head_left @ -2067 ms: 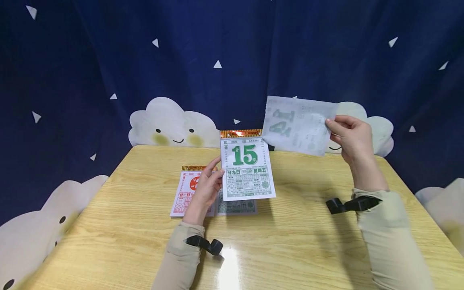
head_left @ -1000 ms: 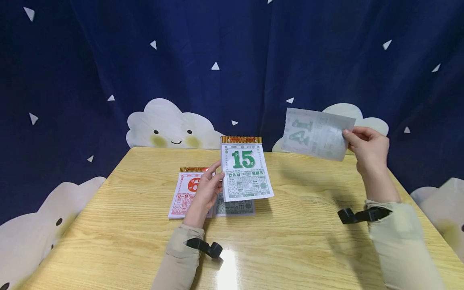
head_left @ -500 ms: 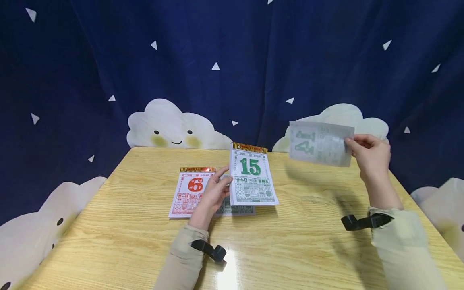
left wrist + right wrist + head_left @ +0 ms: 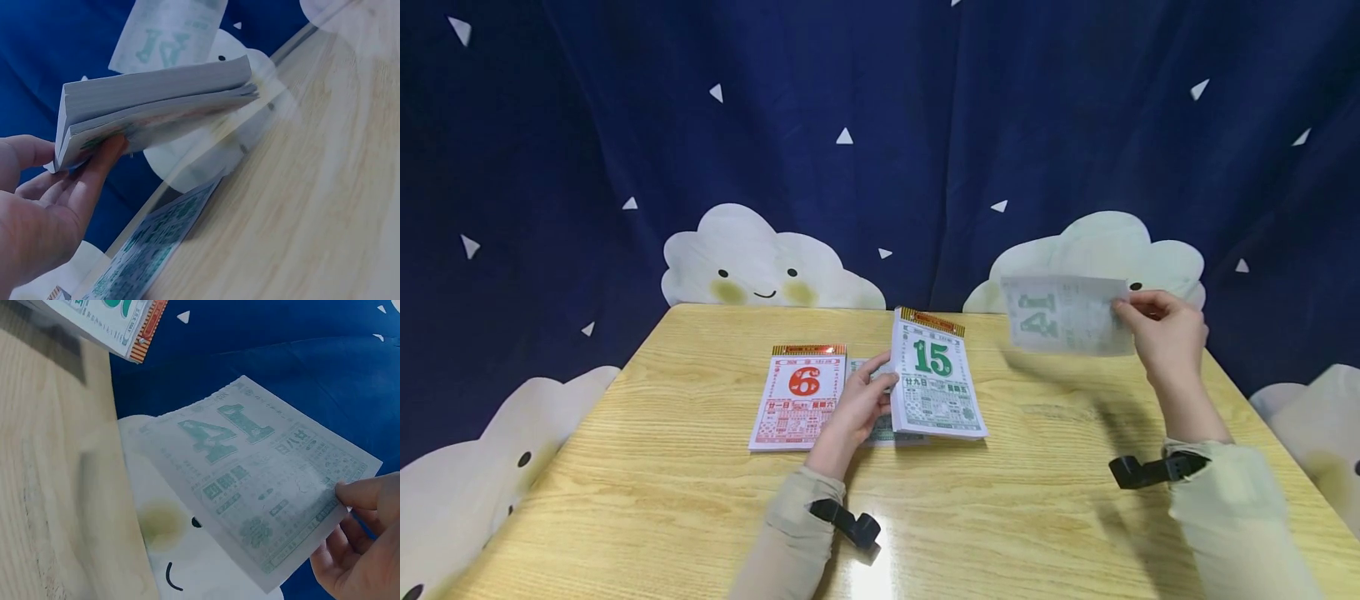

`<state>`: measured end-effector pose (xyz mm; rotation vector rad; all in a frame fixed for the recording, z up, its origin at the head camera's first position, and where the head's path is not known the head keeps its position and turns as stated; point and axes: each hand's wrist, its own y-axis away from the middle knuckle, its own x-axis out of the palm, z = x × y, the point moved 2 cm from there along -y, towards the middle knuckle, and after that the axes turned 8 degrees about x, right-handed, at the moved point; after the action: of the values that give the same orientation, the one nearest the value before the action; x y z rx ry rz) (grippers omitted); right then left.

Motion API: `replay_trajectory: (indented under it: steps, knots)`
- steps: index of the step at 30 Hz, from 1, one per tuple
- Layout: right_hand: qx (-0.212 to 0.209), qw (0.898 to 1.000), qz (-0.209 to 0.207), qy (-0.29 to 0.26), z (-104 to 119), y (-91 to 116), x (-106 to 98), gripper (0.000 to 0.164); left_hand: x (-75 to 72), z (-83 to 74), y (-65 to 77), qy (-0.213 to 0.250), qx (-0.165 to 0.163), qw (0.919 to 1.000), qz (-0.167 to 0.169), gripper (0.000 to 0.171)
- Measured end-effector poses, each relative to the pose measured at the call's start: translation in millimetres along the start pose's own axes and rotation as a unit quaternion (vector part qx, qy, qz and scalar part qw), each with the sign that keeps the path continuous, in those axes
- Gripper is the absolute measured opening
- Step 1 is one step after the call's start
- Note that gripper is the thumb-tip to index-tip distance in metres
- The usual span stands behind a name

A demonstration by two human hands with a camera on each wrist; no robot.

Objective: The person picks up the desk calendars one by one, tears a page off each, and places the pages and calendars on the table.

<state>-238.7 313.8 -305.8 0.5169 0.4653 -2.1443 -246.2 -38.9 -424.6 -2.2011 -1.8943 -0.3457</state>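
Observation:
My left hand (image 4: 859,406) grips a thick tear-off calendar (image 4: 938,375) by its left edge, holding it tilted above the table. Its top page reads a green 15 under a gold and red header strip. In the left wrist view, the thumb and fingers pinch the page block (image 4: 156,94) from both sides. My right hand (image 4: 1168,337) pinches a loose calendar sheet (image 4: 1063,315) by one short edge, up over the table's far right. The number 14 shows through the sheet reversed; in the right wrist view its torn edge (image 4: 197,401) looks slightly ragged.
A calendar with a red 6 (image 4: 803,383) lies on the wooden table (image 4: 647,467) left of my left hand. A green-printed sheet or pad (image 4: 891,435) lies partly hidden under the held calendar. Behind the table hangs a dark blue curtain (image 4: 895,142) with cloud shapes.
Over the last two seconds the loose sheet has moved right and down, away from the held calendar. My left hand has carried that calendar right and lower, uncovering more of the red-6 calendar.

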Motion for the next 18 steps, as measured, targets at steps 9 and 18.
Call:
replay_trajectory:
  steps: [9, 18]
  knots:
    - [-0.051, 0.996, -0.004, 0.071, -10, -2, 5, 0.035, 10.8, 7.1, -0.7, -0.015, -0.014, 0.9997, 0.012, 0.048]
    - [-0.096, 0.989, -0.044, 0.104, -13, -4, 9, 0.027, 19.3, 13.3, 0.3, -0.019, -0.029, 0.9993, 0.012, 0.048]
